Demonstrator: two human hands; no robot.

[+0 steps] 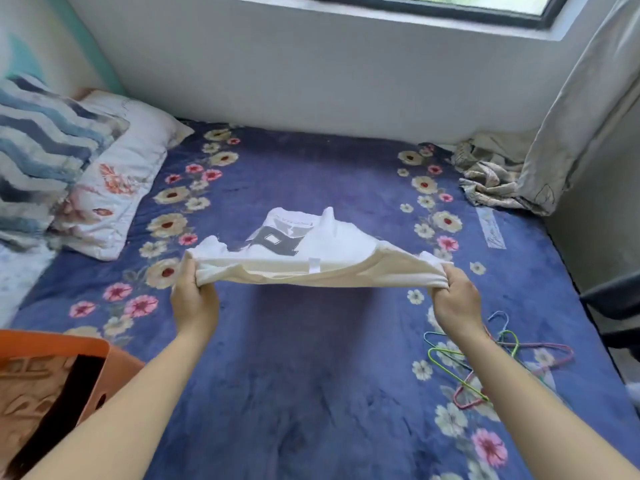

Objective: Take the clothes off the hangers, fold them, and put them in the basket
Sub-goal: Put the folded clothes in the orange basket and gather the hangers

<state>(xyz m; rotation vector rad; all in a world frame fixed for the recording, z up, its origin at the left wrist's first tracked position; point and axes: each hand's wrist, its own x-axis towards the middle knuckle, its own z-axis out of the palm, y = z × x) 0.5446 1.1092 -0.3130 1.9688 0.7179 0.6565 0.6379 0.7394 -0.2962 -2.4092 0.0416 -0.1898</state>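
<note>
Your left hand [194, 301] and right hand [454, 301] each clench a bunched edge of the white T-shirt [322, 252]. It is stretched between them above the blue floral blanket [311, 375], grey print upward beyond your knuckles. The orange basket [52, 342] sits near your left forearm. The coloured wire hangers [506, 342] lie beside your right forearm.

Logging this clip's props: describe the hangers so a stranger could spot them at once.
On the blue floral bedspread, look to the near right, beside the person's right forearm. There lies a loose pile of thin wire hangers: the only bare pastel outlines there, green, pink and blue.
</note>
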